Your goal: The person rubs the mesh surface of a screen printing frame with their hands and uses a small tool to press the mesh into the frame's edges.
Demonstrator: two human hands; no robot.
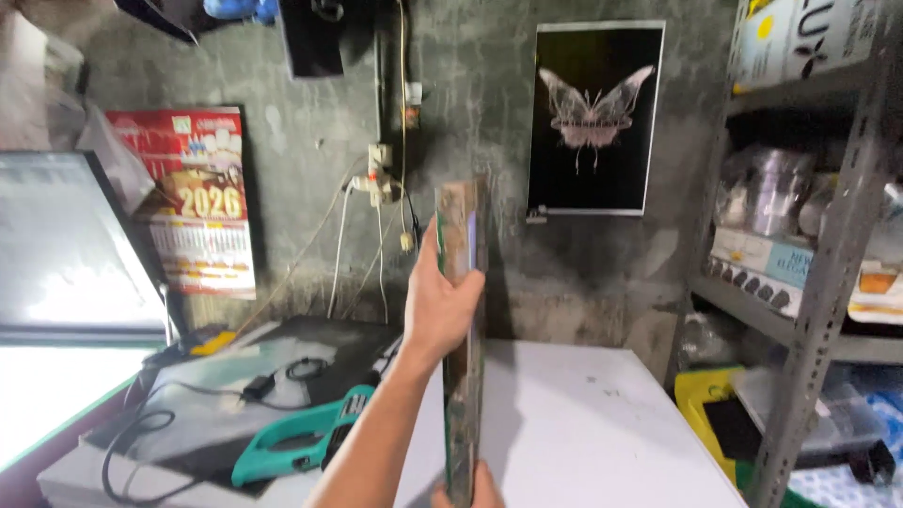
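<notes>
Fingers [467, 287] of my left hand [440, 310] wrap round the upper half of a thin flat panel [461, 329], closed on its edge, thumb on the near side. I hold the panel on edge and upright, edge-on to the camera, so I see only its narrow greenish side; it stands over the middle of the white counter [583, 423]. My right hand [480, 489] props it from below at the counter's near edge, mostly out of frame, so I cannot tell how tightly it grips.

Toward the counter's left side lies a teal-handled power tool [301, 444] on a dark mat [282, 376], cord looped beside it, laid flat within reach. A metal shelf rack [828, 282] stands past the right edge, carrying boxes and a wrapped shiny canister [776, 193]; contents are hidden. A yellow bin [701, 400] sits low beside it, holding something dark.
</notes>
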